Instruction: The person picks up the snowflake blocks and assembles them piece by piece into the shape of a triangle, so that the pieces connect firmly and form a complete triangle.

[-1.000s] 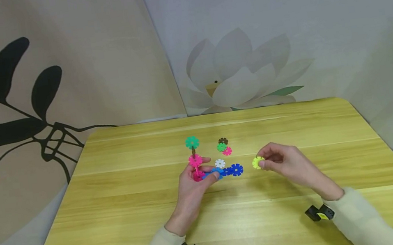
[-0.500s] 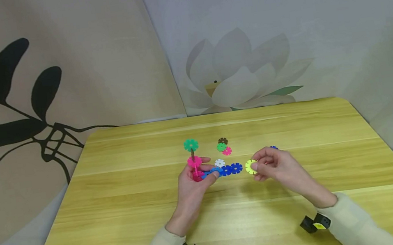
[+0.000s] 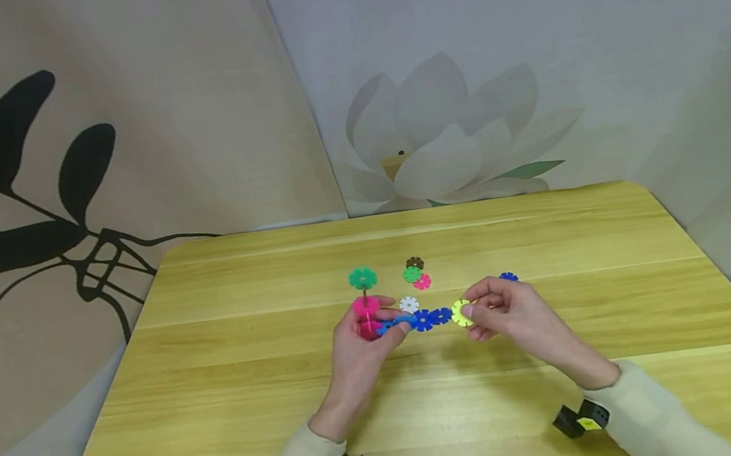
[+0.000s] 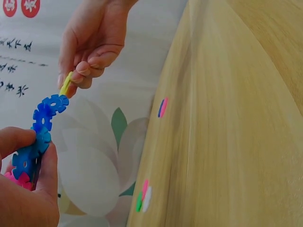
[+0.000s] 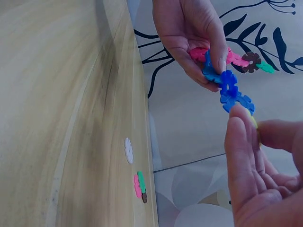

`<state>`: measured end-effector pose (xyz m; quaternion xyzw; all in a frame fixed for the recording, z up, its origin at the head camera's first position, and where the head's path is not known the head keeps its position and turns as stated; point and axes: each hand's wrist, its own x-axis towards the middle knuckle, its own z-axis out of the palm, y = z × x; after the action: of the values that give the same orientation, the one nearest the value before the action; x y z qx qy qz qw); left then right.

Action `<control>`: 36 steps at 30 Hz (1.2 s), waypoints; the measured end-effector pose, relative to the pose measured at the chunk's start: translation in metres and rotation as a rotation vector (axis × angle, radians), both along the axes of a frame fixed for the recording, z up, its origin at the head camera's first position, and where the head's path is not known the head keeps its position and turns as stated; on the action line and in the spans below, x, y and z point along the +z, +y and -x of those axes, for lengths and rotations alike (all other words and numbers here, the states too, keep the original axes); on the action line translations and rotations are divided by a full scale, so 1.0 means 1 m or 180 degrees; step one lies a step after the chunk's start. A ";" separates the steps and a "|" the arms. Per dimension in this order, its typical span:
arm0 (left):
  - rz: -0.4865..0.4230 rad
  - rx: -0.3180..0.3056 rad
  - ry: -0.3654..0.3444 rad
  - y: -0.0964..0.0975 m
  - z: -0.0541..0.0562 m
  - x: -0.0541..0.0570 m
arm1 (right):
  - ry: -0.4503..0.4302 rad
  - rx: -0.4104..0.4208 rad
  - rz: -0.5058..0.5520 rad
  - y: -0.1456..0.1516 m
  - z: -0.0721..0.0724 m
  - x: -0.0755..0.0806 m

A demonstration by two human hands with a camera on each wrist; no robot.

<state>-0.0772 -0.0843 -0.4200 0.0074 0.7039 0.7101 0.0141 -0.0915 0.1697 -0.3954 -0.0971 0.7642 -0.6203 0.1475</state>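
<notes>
My left hand (image 3: 355, 356) grips a chain of interlocking snowflake discs by its light blue part, thumb on top. Toward the right the chain runs into dark blue discs (image 3: 422, 320). At its other end, pink discs (image 3: 367, 306) rise to a brown disc (image 5: 251, 61) and a teal green disc (image 3: 363, 278). My right hand (image 3: 523, 319) pinches a yellow snowflake disc (image 3: 461, 313) between thumb and fingers. The yellow disc's edge meets the last dark blue disc; whether their slots interlock I cannot tell. Fingers partly cover the yellow disc in the right wrist view.
On the wooden table (image 3: 222, 401), a white disc (image 3: 409, 305) lies behind the chain. Farther back, brown (image 3: 415, 262), green (image 3: 412, 274) and pink (image 3: 423, 281) discs overlap. A blue disc (image 3: 509, 276) shows past my right hand. A patterned cloth (image 3: 220, 124) hangs behind.
My right hand has moved left with the yellow disc, up to the chain's blue end. The left hand has stayed nearly in place, while the chain's upright green end has dipped slightly.
</notes>
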 end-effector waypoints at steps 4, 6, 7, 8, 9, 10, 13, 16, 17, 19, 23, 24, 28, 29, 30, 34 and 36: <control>0.0002 -0.0041 0.0101 0.001 0.000 0.001 | -0.0004 0.0001 0.0013 -0.001 0.000 0.000; 0.0019 -0.0053 0.0133 0.001 -0.001 0.001 | 0.0000 -0.0002 0.0003 -0.002 0.000 0.000; 0.0041 -0.0052 0.0141 0.001 -0.001 0.001 | -0.0002 -0.0007 -0.0005 -0.002 0.001 -0.001; 0.0056 -0.0055 0.0152 0.002 -0.001 0.001 | -0.0002 -0.0011 -0.0018 -0.002 0.001 -0.001; 0.0085 -0.0048 0.0154 0.002 -0.001 0.001 | 0.0001 -0.0014 -0.0034 -0.002 0.001 -0.001; 0.0116 -0.0043 0.0156 0.002 -0.001 0.001 | 0.0000 -0.0014 -0.0049 -0.002 0.001 -0.001; 0.0198 -0.0019 0.0180 0.002 -0.001 0.002 | -0.0015 -0.0022 -0.0063 -0.004 0.001 -0.002; 0.0255 0.0010 0.0213 0.003 -0.001 0.002 | -0.0038 -0.0039 -0.0045 -0.005 0.001 -0.002; 0.0261 0.0019 0.0227 0.003 -0.001 0.003 | -0.0045 -0.0046 -0.0035 -0.006 0.001 -0.002; 0.0269 0.0029 0.0242 0.003 -0.001 0.003 | -0.0053 -0.0059 -0.0018 -0.006 0.001 -0.003; 0.0270 0.0039 0.0272 0.003 -0.001 0.001 | -0.0049 -0.0078 0.0012 -0.008 0.001 -0.005; 0.0286 0.0037 0.0276 0.003 -0.001 0.000 | -0.0043 -0.0085 0.0021 -0.008 0.001 -0.006; 0.0286 0.0041 0.0298 0.004 -0.002 -0.003 | -0.0027 -0.0111 0.0035 -0.011 0.000 -0.007; 0.0286 0.0043 0.0300 0.004 -0.002 -0.004 | -0.0026 -0.0114 0.0032 -0.012 0.000 -0.008; 0.0281 0.0045 0.0299 0.004 -0.002 -0.004 | -0.0023 -0.0118 0.0024 -0.012 0.000 -0.008; 0.0237 0.0061 0.0259 0.004 -0.002 -0.006 | -0.0044 -0.0125 0.0019 -0.014 0.000 -0.010; 0.0226 0.0074 0.0190 0.004 -0.002 -0.006 | -0.0056 -0.0135 0.0036 -0.014 0.001 -0.011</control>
<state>-0.0756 -0.0802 -0.4258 0.0199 0.7288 0.6843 -0.0148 -0.0920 0.1556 -0.4061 -0.0762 0.7612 -0.6285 0.1404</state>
